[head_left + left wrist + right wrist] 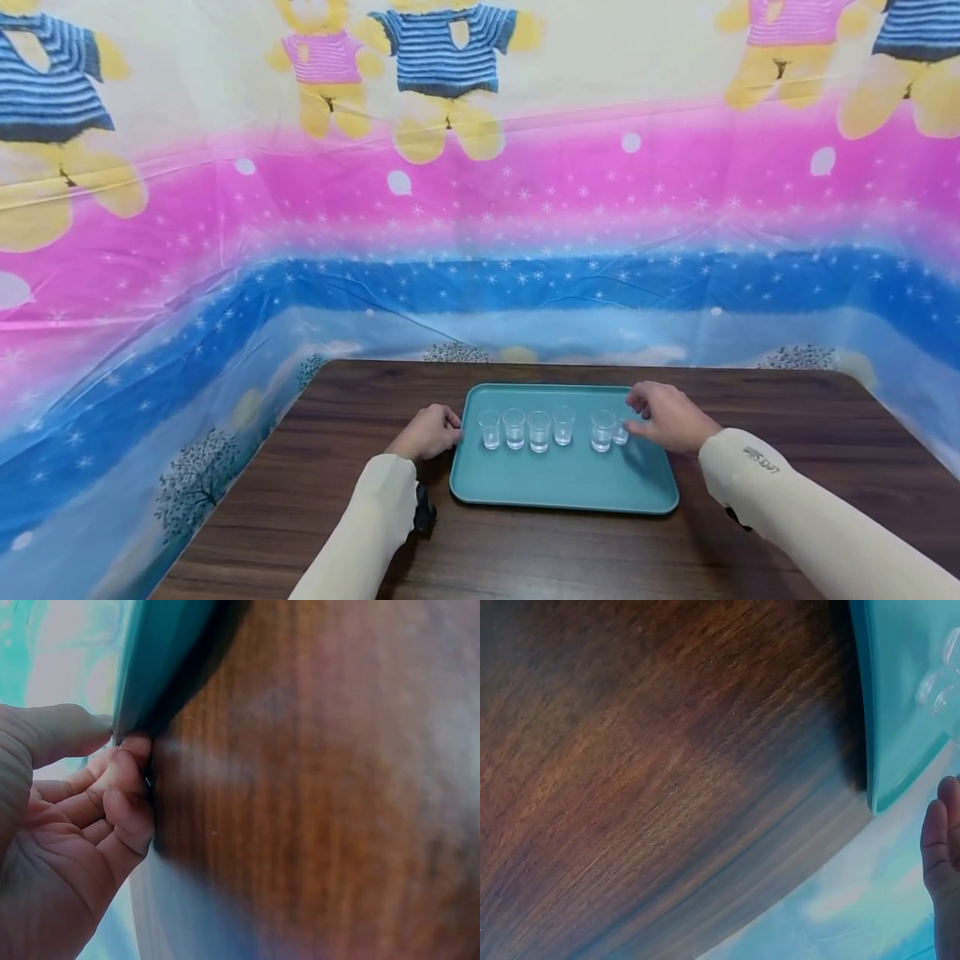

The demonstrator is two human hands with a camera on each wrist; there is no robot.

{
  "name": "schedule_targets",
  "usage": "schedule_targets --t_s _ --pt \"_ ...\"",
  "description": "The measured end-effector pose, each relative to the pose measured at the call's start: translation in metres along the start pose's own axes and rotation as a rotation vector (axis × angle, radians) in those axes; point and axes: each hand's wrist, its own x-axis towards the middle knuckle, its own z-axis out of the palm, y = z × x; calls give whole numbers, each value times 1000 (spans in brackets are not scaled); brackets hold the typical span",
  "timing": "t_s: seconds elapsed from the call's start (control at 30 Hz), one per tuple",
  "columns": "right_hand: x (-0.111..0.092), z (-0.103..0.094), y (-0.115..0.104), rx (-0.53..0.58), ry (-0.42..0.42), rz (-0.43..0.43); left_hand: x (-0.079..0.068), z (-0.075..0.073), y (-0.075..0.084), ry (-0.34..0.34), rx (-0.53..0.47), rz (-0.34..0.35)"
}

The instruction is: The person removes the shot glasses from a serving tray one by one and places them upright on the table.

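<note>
Clear cups: six, upright on the teal tray, in a row nearer its far edge; four toward the left edge, two toward the right.
Left hand: thumb and fingers pinch the tray's left edge.
Right hand: over the right edge, thumb and fingers wide beside the rightmost cup; cannot tell if touching.

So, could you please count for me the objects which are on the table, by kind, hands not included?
Clear shot glasses: 6 visible
Teal rectangular tray: 1
Total: 7
</note>
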Motion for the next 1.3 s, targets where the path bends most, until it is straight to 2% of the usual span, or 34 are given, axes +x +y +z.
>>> schedule_targets --t_s 0.3,0.5,0.8,1.13,1.3 --pt "7 -6 10 49 34 28 -1 -4 -1 1 7 -8" --pt "16 -15 31 71 79 63 -2 -4 -2 6 11 -24" --pt "22 -23 65 62 110 180 -3 1 1 -6 19 -15" --pt "27 -15 68 54 115 215 -4 0 5 -29 24 -4" --pt "31 -13 67 49 133 226 -3 -1 5 -19 35 0"
